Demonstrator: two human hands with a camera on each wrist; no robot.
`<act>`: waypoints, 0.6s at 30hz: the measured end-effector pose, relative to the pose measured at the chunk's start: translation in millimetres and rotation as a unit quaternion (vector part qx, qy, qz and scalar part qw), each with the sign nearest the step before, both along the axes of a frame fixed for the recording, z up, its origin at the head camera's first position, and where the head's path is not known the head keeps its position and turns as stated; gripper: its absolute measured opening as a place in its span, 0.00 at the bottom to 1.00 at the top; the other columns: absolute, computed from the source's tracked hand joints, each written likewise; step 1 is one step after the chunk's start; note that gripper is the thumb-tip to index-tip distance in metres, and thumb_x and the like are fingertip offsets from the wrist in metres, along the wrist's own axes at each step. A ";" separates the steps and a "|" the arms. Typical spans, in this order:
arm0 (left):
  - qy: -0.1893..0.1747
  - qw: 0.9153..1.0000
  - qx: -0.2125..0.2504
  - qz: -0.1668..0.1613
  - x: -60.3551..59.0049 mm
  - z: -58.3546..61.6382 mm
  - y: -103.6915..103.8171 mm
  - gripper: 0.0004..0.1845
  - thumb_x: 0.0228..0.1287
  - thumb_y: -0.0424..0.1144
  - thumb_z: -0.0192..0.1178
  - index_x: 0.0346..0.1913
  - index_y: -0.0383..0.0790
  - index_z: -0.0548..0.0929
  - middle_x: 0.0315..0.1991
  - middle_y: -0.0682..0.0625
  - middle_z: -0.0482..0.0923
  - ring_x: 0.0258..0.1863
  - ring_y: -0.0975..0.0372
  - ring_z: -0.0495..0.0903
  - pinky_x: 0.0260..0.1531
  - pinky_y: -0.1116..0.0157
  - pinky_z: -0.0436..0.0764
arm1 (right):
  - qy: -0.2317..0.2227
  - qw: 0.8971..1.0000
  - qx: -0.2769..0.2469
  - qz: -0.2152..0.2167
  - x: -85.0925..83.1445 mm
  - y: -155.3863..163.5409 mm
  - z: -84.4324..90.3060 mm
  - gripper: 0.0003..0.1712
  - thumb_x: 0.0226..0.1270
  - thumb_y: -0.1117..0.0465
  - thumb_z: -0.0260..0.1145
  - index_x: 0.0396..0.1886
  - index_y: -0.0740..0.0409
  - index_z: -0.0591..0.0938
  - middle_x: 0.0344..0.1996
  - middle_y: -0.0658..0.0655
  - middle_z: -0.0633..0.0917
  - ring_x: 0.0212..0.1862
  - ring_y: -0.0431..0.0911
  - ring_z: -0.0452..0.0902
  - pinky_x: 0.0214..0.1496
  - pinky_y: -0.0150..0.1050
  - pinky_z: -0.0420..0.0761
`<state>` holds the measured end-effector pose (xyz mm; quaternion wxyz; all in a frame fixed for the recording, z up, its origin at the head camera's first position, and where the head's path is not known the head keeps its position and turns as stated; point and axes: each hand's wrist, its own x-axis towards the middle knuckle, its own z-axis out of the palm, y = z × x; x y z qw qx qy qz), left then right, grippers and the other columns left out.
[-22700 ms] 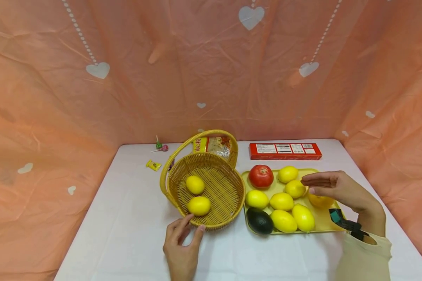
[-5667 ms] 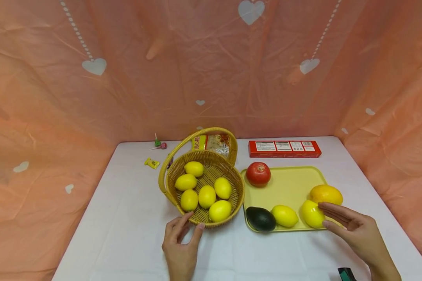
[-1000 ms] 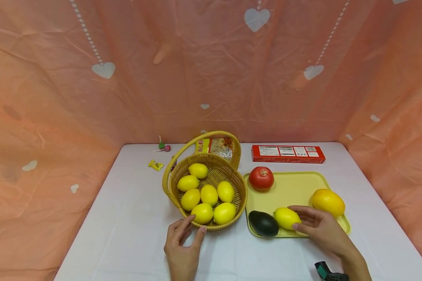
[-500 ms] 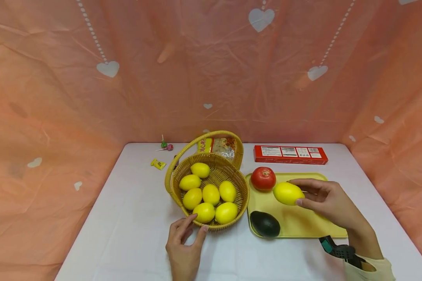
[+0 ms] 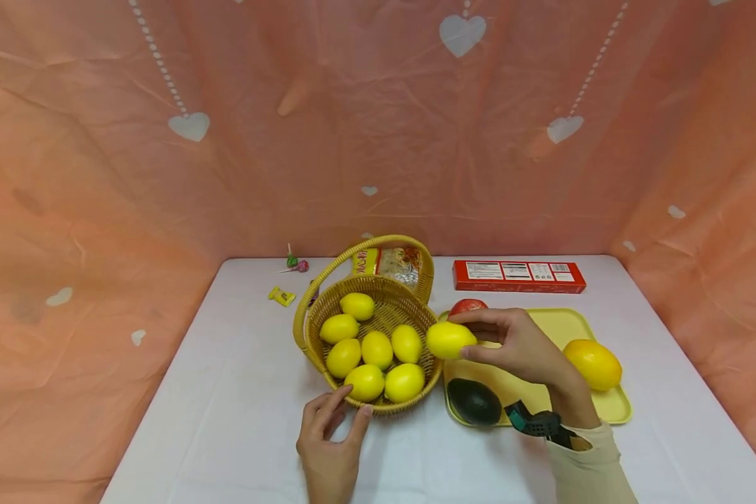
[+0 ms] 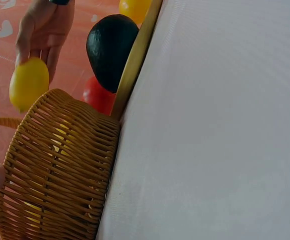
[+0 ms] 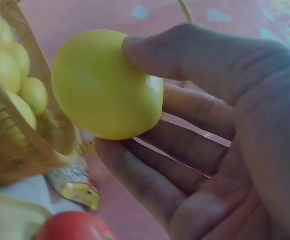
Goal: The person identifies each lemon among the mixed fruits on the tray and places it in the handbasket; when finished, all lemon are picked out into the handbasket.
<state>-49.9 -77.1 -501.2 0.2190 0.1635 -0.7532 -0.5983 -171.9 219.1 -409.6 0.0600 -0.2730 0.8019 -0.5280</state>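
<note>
A lemon point(image 5: 450, 340) is pinched between the thumb and fingers of my right hand point(image 5: 513, 346), raised by the right rim of the wicker basket point(image 5: 378, 404). In the right wrist view the same lemon point(image 7: 105, 85) fills the middle, off any surface. My left hand point(image 5: 334, 434) holds the basket's near rim, thumb and fingertips on it. Several lemons point(image 5: 376, 350) lie inside the basket. Beside it stands a yellow tray point(image 5: 544, 413) bearing a dark green avocado point(image 5: 474, 402), an orange-yellow fruit like a mango point(image 5: 593, 364) and a red tomato-like fruit point(image 5: 468, 306), partly hidden by my right hand.
The basket's tall handle point(image 5: 302, 315) arches over its back left side. Behind it lies a food packet point(image 5: 393, 266). A red box point(image 5: 519, 276) lies behind the tray. Lollipops point(image 5: 295, 264) and a yellow wrapped candy point(image 5: 282, 296) are at the back left.
My right hand has lifted the lemon off the tray beside the avocado and carried it left to the basket's rim. My left hand stays at the rim. Earlier, more lemons moved from tray to basket.
</note>
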 end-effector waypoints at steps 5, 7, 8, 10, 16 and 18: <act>-0.001 1.000 0.001 0.001 0.2 0.5 -1.0 0.20 0.60 0.37 0.84 0.55 0.56 0.94 0.50 0.52 0.81 0.50 0.71 0.85 0.53 0.73 0.86 | 0.018 0.999 0.048 0.006 -3.5 -21.4 -9.8 0.25 0.67 0.63 0.82 0.63 0.56 0.90 0.59 0.57 0.90 0.56 0.47 0.90 0.62 0.38 0.89; 0.000 1.000 0.001 0.001 0.2 0.3 -1.3 0.20 0.60 0.37 0.84 0.55 0.55 0.94 0.50 0.52 0.81 0.49 0.72 0.85 0.53 0.74 0.86 | 0.034 0.996 0.082 -0.002 -3.1 -28.8 -11.0 0.24 0.67 0.61 0.82 0.63 0.55 0.90 0.57 0.55 0.91 0.55 0.46 0.90 0.63 0.42 0.90; 0.001 1.000 0.000 0.001 0.3 0.2 -1.4 0.20 0.60 0.37 0.84 0.55 0.55 0.94 0.50 0.52 0.81 0.49 0.72 0.85 0.53 0.74 0.86 | 0.042 0.994 0.098 -0.007 -2.7 -32.6 -11.0 0.25 0.67 0.60 0.82 0.63 0.54 0.90 0.57 0.54 0.91 0.55 0.46 0.90 0.63 0.45 0.90; 0.001 1.000 0.000 0.001 0.3 0.1 -1.3 0.20 0.60 0.37 0.84 0.55 0.55 0.94 0.50 0.51 0.81 0.49 0.72 0.85 0.53 0.74 0.86 | 0.058 0.989 0.132 -0.021 -1.5 -40.9 -9.8 0.25 0.66 0.59 0.82 0.62 0.54 0.91 0.55 0.52 0.92 0.54 0.45 0.90 0.63 0.49 0.90; 0.004 1.000 0.004 0.001 0.4 0.7 -0.3 0.20 0.60 0.36 0.84 0.55 0.54 0.94 0.50 0.51 0.81 0.49 0.71 0.85 0.52 0.74 0.86 | 0.125 0.972 0.193 -0.045 3.0 -65.8 -7.5 0.24 0.62 0.60 0.83 0.59 0.55 0.92 0.50 0.49 0.93 0.51 0.43 0.88 0.60 0.48 0.90; 0.005 1.000 0.004 0.001 0.4 0.9 -0.3 0.20 0.60 0.36 0.84 0.55 0.54 0.94 0.50 0.51 0.81 0.49 0.71 0.85 0.52 0.74 0.86 | 0.145 0.968 0.198 -0.047 3.3 -71.0 -9.5 0.25 0.61 0.61 0.83 0.58 0.57 0.92 0.51 0.51 0.94 0.51 0.45 0.88 0.60 0.48 0.90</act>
